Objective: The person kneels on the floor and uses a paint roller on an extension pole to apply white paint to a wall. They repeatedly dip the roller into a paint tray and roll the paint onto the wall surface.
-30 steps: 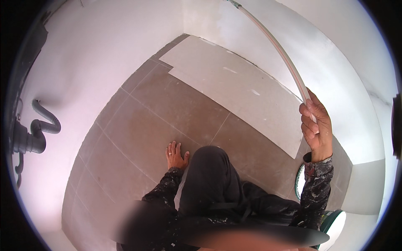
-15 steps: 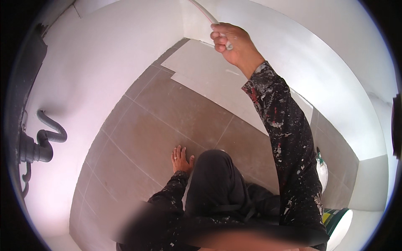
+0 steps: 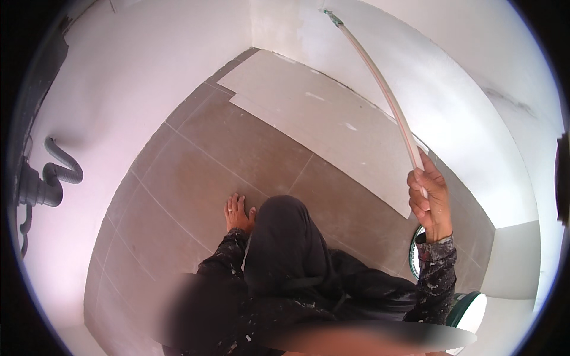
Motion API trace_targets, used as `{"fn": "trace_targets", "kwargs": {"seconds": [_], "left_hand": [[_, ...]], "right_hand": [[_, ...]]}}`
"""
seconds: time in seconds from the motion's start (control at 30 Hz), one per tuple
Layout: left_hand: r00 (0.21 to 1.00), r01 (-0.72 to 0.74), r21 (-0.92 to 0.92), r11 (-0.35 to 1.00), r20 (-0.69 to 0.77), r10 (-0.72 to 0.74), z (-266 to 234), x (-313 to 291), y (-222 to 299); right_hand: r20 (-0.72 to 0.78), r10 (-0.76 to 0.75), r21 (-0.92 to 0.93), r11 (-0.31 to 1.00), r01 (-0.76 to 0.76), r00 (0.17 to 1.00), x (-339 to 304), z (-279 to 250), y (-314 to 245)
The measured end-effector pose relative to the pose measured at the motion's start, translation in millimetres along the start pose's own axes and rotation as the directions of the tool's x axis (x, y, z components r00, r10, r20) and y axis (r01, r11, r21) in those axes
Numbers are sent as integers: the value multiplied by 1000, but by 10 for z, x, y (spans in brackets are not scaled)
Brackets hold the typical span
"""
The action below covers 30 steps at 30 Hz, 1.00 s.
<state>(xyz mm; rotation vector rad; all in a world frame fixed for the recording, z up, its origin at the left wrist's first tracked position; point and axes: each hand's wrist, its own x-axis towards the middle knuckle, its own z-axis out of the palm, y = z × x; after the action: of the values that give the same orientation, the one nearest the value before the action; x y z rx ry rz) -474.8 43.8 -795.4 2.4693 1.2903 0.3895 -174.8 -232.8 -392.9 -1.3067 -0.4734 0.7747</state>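
My right hand [image 3: 428, 193] is closed round the near end of a long, pale, slightly bent pole [image 3: 386, 89]. The pole slants away to the far wall, where its narrow green head [image 3: 332, 19] is at or close to the white surface; contact cannot be made out, nor the exact kind of tool. Beside my bent knee, my left hand [image 3: 238, 212] lies on the brown tiled floor [image 3: 196, 154] with its fingers spread, a ring on one of them. Dark, paint-spattered sleeves cover both forearms.
A pale flat sheet [image 3: 320, 118] covers the floor along the far wall. Partly behind my right forearm stands a green-rimmed round container [image 3: 414, 255], with a green and white bucket [image 3: 472, 314] nearer me. A grey drain pipe [image 3: 59, 172] juts from the left wall.
My right hand has come back from the far wall toward my right side, drawing the pole with it. The pole's green head now shows. My left hand stays on the floor.
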Motion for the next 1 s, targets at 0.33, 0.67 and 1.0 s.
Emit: {"fn": "trace_targets", "kwargs": {"seconds": [0.33, 0.67, 1.0], "left_hand": [[997, -54, 89, 995, -58, 59, 153, 36, -130], [999, -36, 14, 999, -7, 36, 5, 68, -39], [999, -11, -3, 1000, 41, 12, -26, 55, -24]], "right_hand": [[186, -26, 103, 995, 7, 982, 1315, 1025, 14], [315, -45, 246, 969, -36, 948, 2505, 2368, 313], [-27, 24, 235, 972, -17, 999, 861, 760, 231]]}}
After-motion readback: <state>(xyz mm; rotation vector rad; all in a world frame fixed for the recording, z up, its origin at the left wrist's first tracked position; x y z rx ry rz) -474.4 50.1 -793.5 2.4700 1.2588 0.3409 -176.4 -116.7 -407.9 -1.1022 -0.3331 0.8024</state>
